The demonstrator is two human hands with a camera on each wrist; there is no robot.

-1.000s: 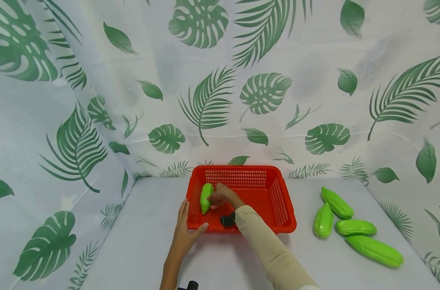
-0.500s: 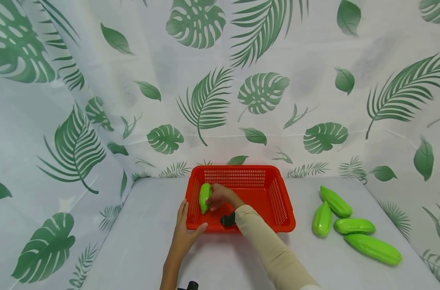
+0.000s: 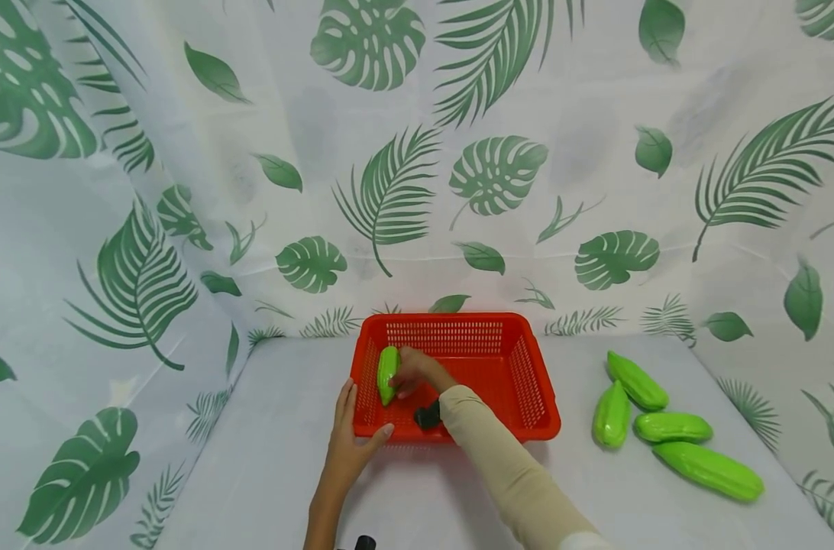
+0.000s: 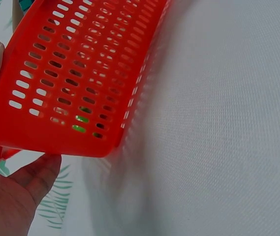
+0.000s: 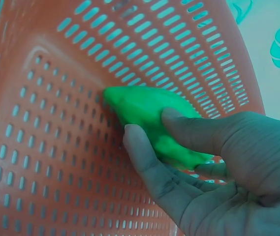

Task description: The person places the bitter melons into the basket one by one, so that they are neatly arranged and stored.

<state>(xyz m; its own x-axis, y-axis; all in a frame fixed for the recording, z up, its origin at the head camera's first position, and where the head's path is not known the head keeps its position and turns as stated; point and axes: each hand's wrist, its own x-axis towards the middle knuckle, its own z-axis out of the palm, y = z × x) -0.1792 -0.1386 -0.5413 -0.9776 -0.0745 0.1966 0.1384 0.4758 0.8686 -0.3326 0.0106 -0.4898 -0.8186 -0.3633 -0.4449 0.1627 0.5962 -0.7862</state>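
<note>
A red plastic basket (image 3: 486,382) with slotted walls stands at the back middle of the table. At its near left corner is my left hand (image 3: 351,451), thumb along the front rim and fingers against the left side, gripping the corner (image 4: 56,140). A glossy green, ridged, tapered vegetable (image 3: 388,374) lies inside against the left wall. My right hand (image 3: 420,372) reaches into the basket and holds this vegetable (image 5: 144,108): the thumb presses its upper side, while the index finger lies along its lower edge. The other fingers are partly hidden beneath it.
Several similar green vegetables (image 3: 674,428) lie in a group on the white table (image 3: 266,458), right of the basket. A leaf-printed cloth (image 3: 417,191) hangs behind the table and along both sides.
Both hands, the basket and the held vegetable stay almost where they were. The head view has shifted very slightly, and the right wrist has turned a little.
</note>
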